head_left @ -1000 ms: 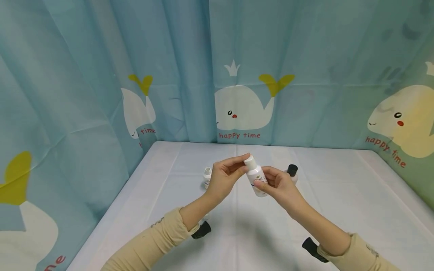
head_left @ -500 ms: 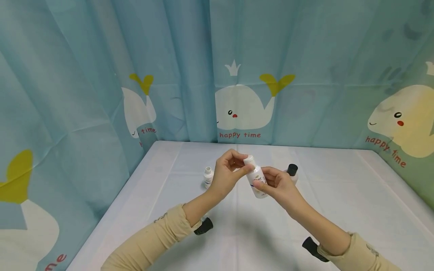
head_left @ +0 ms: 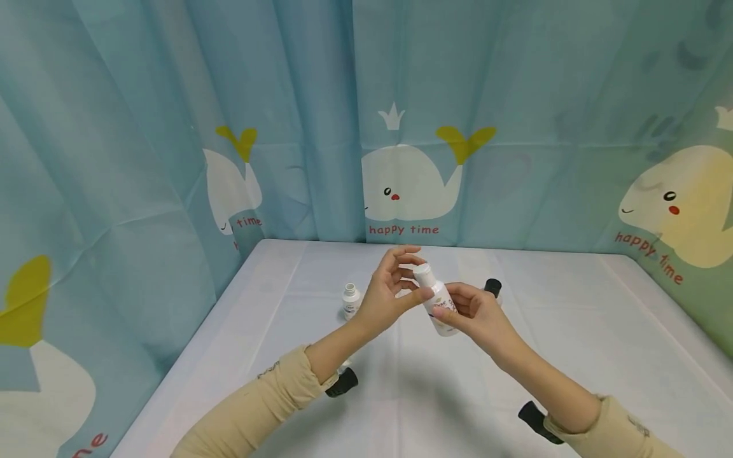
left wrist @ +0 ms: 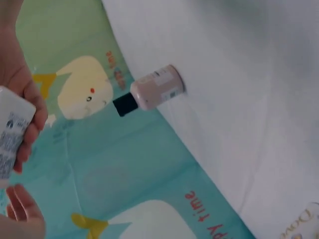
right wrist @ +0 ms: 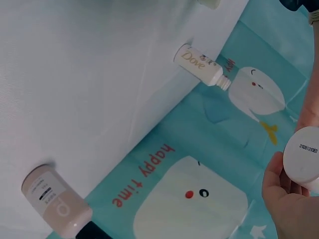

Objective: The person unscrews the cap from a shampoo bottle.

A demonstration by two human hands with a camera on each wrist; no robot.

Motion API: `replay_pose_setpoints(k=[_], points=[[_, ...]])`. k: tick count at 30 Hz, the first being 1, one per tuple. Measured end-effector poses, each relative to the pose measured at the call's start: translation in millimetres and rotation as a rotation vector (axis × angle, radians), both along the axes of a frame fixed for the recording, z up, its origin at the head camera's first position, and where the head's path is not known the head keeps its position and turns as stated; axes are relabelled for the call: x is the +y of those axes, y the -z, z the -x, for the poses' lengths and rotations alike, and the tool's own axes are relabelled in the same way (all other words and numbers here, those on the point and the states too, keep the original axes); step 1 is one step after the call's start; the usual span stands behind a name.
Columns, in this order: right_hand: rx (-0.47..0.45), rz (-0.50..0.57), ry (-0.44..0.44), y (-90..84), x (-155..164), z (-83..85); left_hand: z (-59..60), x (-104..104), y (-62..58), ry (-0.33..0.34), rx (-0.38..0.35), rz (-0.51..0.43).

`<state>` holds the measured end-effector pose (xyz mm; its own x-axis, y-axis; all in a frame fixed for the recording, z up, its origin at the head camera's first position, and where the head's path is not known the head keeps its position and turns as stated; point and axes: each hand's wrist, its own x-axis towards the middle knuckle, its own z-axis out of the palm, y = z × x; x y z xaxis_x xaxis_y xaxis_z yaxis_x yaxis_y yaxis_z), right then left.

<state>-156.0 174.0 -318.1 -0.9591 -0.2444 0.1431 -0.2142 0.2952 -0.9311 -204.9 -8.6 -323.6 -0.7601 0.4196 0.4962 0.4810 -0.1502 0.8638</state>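
My right hand [head_left: 472, 312] grips the body of a small white bottle [head_left: 439, 305], held tilted above the table with its white cap [head_left: 422, 273] toward the upper left. My left hand [head_left: 394, 286] is at the cap: its thumb touches the bottle just under the cap, and its fingers are spread and lifted off it. The left wrist view shows the white bottle [left wrist: 10, 137] at the left edge between the right hand's fingers [left wrist: 31, 112]. In the right wrist view I see the white bottle's round base [right wrist: 302, 155] above my right palm [right wrist: 289, 204].
A small uncapped white bottle [head_left: 351, 300] stands on the white table [head_left: 572, 331] left of my hands; it reads Dove [right wrist: 202, 65]. A pinkish bottle with a black cap [head_left: 493, 287] [left wrist: 154, 94] [right wrist: 57, 201] stands behind my right hand. Whale-print curtains [head_left: 401, 127] enclose the table.
My left hand's fingers have lifted off the cap they pinched and spread open. The bottle and my right hand have shifted slightly right.
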Motion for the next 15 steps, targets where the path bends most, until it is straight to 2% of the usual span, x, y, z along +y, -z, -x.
replay_pose_setpoints(k=[5,8,15], points=[[-0.009,-0.007,-0.014,5.7,6,1.5,-1.4,-11,-1.0,0.126,0.054,0.120],[-0.007,-0.024,-0.044,7.8,10,1.4,0.6,-18,-1.7,0.168,0.084,0.140],[0.027,-0.028,-0.178,10.2,19,2.8,3.6,-28,-4.4,0.285,0.089,0.169]])
